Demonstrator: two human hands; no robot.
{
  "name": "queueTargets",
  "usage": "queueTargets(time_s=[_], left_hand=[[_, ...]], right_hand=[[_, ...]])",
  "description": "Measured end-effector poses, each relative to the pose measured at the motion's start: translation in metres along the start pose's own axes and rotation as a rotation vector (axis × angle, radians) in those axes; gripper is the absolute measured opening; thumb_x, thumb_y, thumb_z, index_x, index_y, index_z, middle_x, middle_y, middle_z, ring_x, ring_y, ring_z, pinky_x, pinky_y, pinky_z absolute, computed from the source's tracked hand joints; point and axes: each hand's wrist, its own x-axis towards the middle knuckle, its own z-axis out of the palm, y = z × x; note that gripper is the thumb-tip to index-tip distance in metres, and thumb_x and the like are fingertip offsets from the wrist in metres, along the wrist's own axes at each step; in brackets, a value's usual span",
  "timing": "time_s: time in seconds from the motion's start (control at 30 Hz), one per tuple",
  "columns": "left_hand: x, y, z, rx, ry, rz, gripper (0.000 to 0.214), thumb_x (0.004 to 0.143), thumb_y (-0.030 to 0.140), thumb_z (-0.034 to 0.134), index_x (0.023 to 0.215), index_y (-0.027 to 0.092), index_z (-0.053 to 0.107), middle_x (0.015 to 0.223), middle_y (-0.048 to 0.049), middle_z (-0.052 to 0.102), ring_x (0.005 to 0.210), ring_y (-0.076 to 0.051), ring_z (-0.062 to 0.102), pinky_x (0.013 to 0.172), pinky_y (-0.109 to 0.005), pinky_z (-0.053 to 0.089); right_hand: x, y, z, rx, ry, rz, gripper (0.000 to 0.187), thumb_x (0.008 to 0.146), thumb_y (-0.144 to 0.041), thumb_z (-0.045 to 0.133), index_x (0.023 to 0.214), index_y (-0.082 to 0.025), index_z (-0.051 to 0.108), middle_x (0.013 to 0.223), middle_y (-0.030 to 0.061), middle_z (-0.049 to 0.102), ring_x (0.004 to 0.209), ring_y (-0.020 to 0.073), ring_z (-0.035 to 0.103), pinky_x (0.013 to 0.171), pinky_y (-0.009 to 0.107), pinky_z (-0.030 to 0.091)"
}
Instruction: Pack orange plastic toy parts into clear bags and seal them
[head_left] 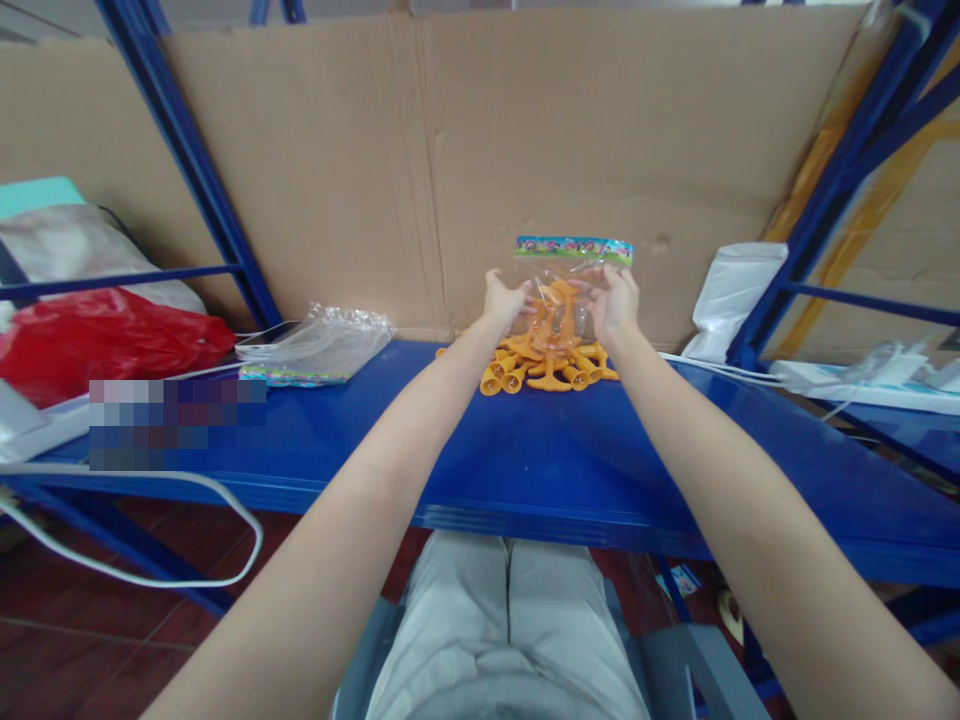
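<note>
Both my hands hold a clear plastic bag (pixel 574 272) with a colourful printed header upright above the blue shelf (pixel 525 460). My left hand (pixel 501 300) grips the bag's left side and my right hand (pixel 616 303) grips its right side, fingers curled on the film. Orange plastic toys show through the bag between my hands. A pile of the same orange toys (pixel 544 370) lies loose on the shelf just below the bag.
A stack of flat clear bags (pixel 315 345) lies at the shelf's left. A red plastic bag (pixel 97 340) sits further left. White bagged goods (pixel 739 290) and white cables lie at the right. Cardboard (pixel 450 150) backs the shelf; blue rack posts frame it.
</note>
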Motion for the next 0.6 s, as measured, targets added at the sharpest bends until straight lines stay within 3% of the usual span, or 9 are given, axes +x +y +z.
queueTargets(time_s=[0.13,0.27,0.4,0.5,0.6], left_hand=[[-0.002,0.004,-0.005,0.061,-0.134,0.013,0.076,0.086,0.027,0.064,0.147,0.024,0.019,0.083,-0.0059,0.072,0.068,-0.015,0.07,0.072,-0.028,0.055],[-0.002,0.009,-0.012,0.116,-0.233,-0.002,0.047,0.089,0.026,0.059,0.134,0.02,0.044,0.076,-0.0053,0.071,0.068,-0.016,0.07,0.073,-0.03,0.055],[0.003,0.012,-0.012,0.134,-0.215,-0.021,0.02,0.093,0.02,0.048,0.11,0.015,0.059,0.077,-0.0085,0.072,0.073,-0.016,0.071,0.075,-0.029,0.054],[0.005,0.008,-0.011,0.116,-0.188,-0.03,0.021,0.093,0.014,0.043,0.106,0.014,0.059,0.085,-0.0105,0.073,0.077,-0.016,0.071,0.078,-0.029,0.054],[0.004,0.004,-0.01,0.079,-0.168,-0.045,0.022,0.093,0.013,0.041,0.104,0.014,0.059,0.09,-0.0111,0.073,0.08,-0.015,0.071,0.078,-0.029,0.054]], right_hand=[[0.004,-0.002,0.002,0.016,-0.011,-0.032,0.022,0.083,-0.042,0.055,0.082,-0.022,0.047,0.086,-0.001,0.06,0.073,0.0134,0.065,0.059,0.025,0.051],[0.012,-0.005,0.006,0.015,-0.014,-0.069,0.026,0.082,-0.046,0.056,0.078,-0.022,0.046,0.082,-0.0016,0.058,0.067,0.0122,0.062,0.055,0.025,0.051],[0.013,-0.007,0.009,-0.017,-0.009,-0.073,0.024,0.083,-0.046,0.055,0.081,-0.024,0.047,0.086,-0.0017,0.059,0.066,0.0114,0.062,0.058,0.026,0.052],[0.009,-0.004,0.006,-0.079,0.005,-0.089,0.024,0.08,-0.045,0.059,0.091,-0.026,0.049,0.099,-0.0004,0.06,0.071,0.0118,0.064,0.064,0.028,0.054],[0.002,0.006,-0.003,-0.198,0.016,-0.117,0.039,0.077,-0.048,0.063,0.108,-0.028,0.049,0.115,0.0031,0.057,0.083,0.0148,0.065,0.071,0.031,0.056]])
